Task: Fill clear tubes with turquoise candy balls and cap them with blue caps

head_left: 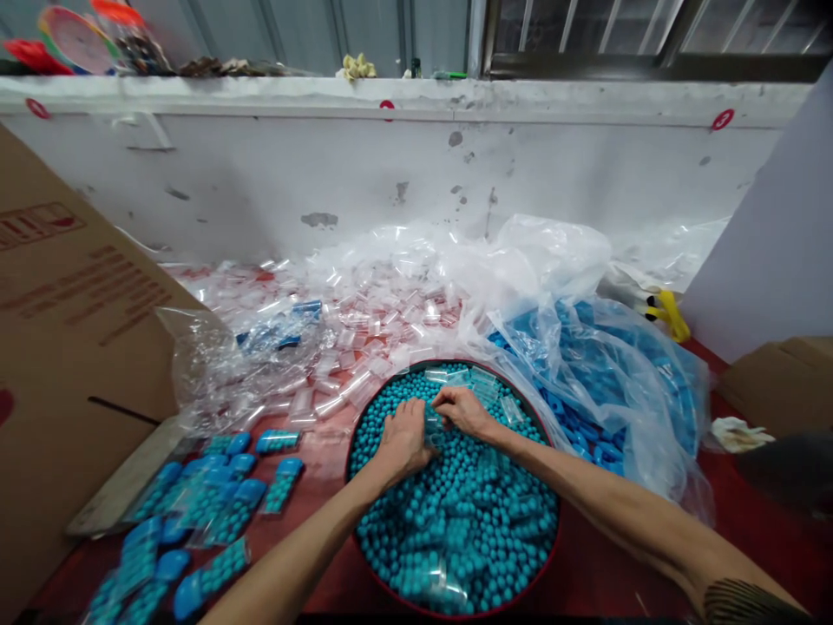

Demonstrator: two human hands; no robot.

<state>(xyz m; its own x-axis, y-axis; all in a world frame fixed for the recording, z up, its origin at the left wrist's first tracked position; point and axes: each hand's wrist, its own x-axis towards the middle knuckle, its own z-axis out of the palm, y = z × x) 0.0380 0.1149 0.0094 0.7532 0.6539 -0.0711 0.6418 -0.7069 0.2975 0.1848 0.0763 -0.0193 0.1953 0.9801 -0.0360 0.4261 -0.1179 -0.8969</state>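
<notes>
A round tub (pixel 557 529) full of small teal balls (pixel 449 521) stands in the middle, with several clear plastic containers (pixel 512 410) lying among the balls. Over its upper part my left hand (pixel 407 438) is closed around the side of a clear container (pixel 434 427). My right hand (pixel 463 411) touches the top of that same container, its thumb and fingertips pinched together; whether they hold anything separate is too small to tell. Left of the tub lie several ball-filled containers with blue caps (pixel 225 564).
Behind the tub spreads a heap of clear empty containers (pixel 364 347). Blue caps (pixel 586 434) lie in a plastic bag (pixel 625 373) on the right. Cardboard boxes (pixel 71 330) flank the red table (pixel 312 512); a yellow-handled tool (pixel 670 314) lies at the back right.
</notes>
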